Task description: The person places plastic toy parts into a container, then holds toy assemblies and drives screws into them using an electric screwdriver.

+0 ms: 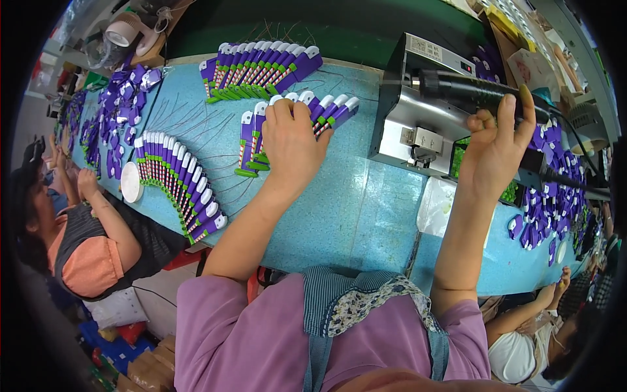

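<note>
First, at left, we log a co-worker (95,258) seated beside the blue worktable (320,225); then a curved row of purple, white and green leg-shaped pieces (176,171), side by side, with thin dark wires (189,119) trailing behind. An upper fanned row (261,68) lies farther back. Just in front of that, the middle row (336,112), our left hand (294,140) over it, fingers curled down; we cannot tell whether they pinch a piece or merely rest. Light fingertips, we judge, would spare the neighbours' alignment and avoid snagging wires. Next, a box-shaped metal machine (401,124) and a black barrel-shaped tool (450,88); our right hand (493,147) is raised before it, some fingers extended, others bent, any grip unclear. Farther right, loose purple pieces (545,219) lie heaped.
</note>
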`<state>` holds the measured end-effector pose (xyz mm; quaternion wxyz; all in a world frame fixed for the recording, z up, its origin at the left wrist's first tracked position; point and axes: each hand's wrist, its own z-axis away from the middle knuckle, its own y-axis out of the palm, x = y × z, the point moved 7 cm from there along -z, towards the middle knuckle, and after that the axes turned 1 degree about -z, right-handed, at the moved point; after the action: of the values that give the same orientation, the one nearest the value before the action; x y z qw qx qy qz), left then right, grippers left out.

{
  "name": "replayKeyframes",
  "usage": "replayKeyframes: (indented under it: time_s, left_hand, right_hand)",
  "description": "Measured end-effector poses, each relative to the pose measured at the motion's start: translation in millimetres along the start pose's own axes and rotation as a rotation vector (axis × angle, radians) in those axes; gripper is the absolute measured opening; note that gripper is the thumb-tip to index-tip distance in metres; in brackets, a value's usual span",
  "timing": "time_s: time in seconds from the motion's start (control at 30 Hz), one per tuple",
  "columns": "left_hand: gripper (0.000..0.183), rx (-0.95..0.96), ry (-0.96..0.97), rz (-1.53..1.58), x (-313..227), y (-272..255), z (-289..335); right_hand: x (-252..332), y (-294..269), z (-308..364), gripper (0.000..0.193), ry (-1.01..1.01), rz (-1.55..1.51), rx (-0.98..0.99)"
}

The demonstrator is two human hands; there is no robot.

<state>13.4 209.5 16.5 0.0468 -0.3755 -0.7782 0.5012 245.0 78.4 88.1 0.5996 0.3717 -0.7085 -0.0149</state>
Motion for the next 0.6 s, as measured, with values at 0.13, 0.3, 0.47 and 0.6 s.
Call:
replayKeyframes:
  time_s: [0.13, 0.3, 0.47, 0.6]
  left_hand:
    - [0.056, 0.048, -0.019, -0.016, 3.0, 4.0, -4.7]
    - [0.051, 0.189, -0.088, 0.086, 1.1, 14.4, 0.8]
    - [0.043, 0.407, -0.111, 0.270, -3.6, 9.2, 48.8]
    - [0.045, 0.513, -0.075, 0.358, -12.4, -2.0, 86.6]
  right_hand:
    - [6.3, 5.1, 22.8, 0.054, -0.053, 0.012, 0.123]
    - [12.8, 10.2, 59.2, 0.078, 0.020, -0.127, 0.348]
    - [1.2, -9.5, 87.3, 0.068, 0.000, 0.012, 0.385]
    - [-8.0, -28.2, 109.0, 0.078, -0.033, 0.073, 0.443]
